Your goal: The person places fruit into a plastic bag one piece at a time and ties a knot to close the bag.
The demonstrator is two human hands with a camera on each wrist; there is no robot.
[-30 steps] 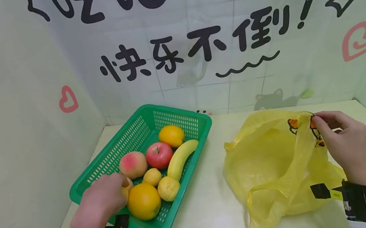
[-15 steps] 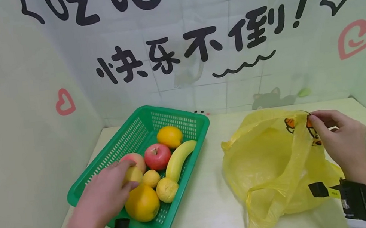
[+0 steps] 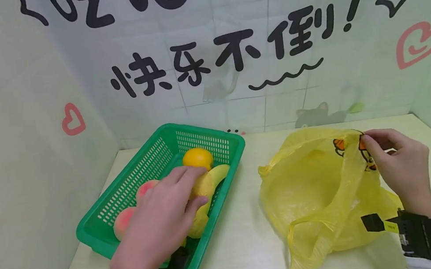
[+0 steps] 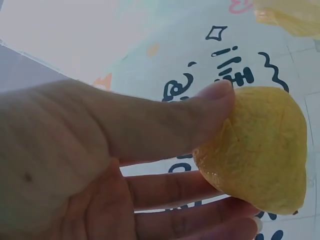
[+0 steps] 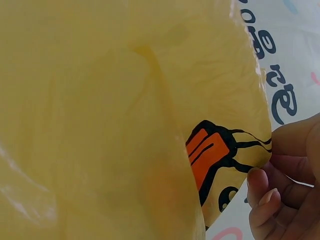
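My left hand (image 3: 165, 215) is over the green basket (image 3: 207, 131), gripping a yellow, lumpy fruit (image 4: 262, 150) with slightly wrinkled skin. In the left wrist view the thumb lies on its upper side and the fingers support it from below. Two peaches (image 3: 123, 222) and a banana (image 3: 220, 174) show in the basket around the hand, which hides much of the fruit underneath. On the right, my right hand (image 3: 400, 166) pinches the rim of a yellow plastic bag (image 3: 309, 186) between thumb and fingers, holding its mouth spread.
An orange-yellow fruit (image 3: 197, 158) sits at the basket's back end, and a round yellow one (image 3: 199, 226) near its right wall. Between basket and bag shows the pale tabletop (image 3: 243, 238). A printed cloth backdrop (image 3: 244, 104) rises behind the table.
My left hand has picked up the yellow fruit from the basket's left front part and carried it right, towards the banana. The right hand keeps its hold on the bag.
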